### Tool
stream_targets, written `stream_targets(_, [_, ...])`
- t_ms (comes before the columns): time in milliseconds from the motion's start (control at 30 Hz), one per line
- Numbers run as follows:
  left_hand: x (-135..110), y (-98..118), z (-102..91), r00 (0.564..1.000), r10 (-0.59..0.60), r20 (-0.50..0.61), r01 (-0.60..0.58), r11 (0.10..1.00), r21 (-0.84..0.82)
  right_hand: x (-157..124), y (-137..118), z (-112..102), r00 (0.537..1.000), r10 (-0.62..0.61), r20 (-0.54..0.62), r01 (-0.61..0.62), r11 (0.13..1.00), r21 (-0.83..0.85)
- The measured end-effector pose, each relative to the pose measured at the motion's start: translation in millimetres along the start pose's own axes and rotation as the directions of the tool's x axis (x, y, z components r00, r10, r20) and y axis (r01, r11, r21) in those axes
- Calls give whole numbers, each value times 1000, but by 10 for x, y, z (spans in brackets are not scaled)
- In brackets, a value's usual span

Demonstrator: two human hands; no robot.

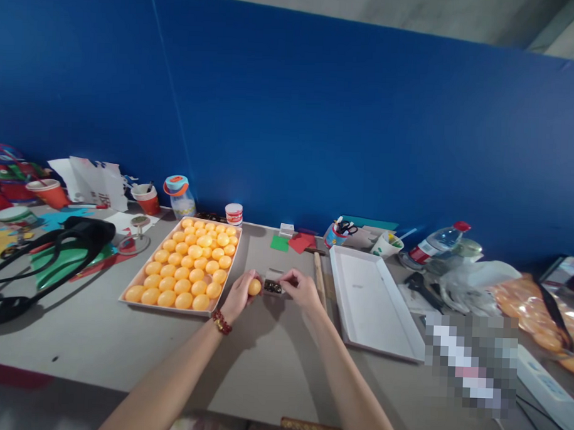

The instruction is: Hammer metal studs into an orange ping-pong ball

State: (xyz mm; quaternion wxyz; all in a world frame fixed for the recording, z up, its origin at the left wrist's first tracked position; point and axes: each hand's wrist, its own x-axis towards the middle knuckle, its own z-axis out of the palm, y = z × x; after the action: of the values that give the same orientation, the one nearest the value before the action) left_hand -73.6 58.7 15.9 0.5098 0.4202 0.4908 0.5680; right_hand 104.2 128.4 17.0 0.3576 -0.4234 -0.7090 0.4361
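Note:
My left hand (238,295), wearing a beaded bracelet, is closed around an orange table tennis ball (254,287). Just right of it on the table is a small box (273,286) with its lid up and small dark pieces inside. The fingers of my right hand (302,289) are pinched together at the box's right edge; what they hold, if anything, is too small to make out. Left of my hands lies a shallow box (124,295) filled with rows of similar orange balls.
To the right lie a wooden-handled tool (319,276) and an open white tray (373,299). Farther right are a plastic bottle (436,245) and a bag of orange balls (531,308). A cup of pens and scissors (336,234) stands at the back. Black straps (86,230) occupy the left.

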Motion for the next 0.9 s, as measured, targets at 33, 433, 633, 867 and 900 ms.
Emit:
stream_targets(33, [-18, 18, 14, 1000, -7, 27, 8, 999, -47, -26, -2, 16, 1000, 4, 0, -4, 998, 58])
stream_targets(433, [-95, 35, 85, 968, 17, 250, 98, 893, -440, -373, -85, 81, 995, 97, -6, -72, 778, 624])
stream_targets(633, [-158, 61, 115, 962, 56, 269, 46, 933, -358, -431, -234, 40, 984, 171, 39, -140, 631, 763])
stream_targets(867, [-186, 106, 147, 961, 117, 252, -55, 969, -239, -459, -326, 67, 978, 198, 72, -184, 633, 752])
stream_targets(900, [-187, 112, 148, 963, 118, 242, -65, 974, -217, -462, -325, 63, 978, 199, 69, -184, 648, 739])
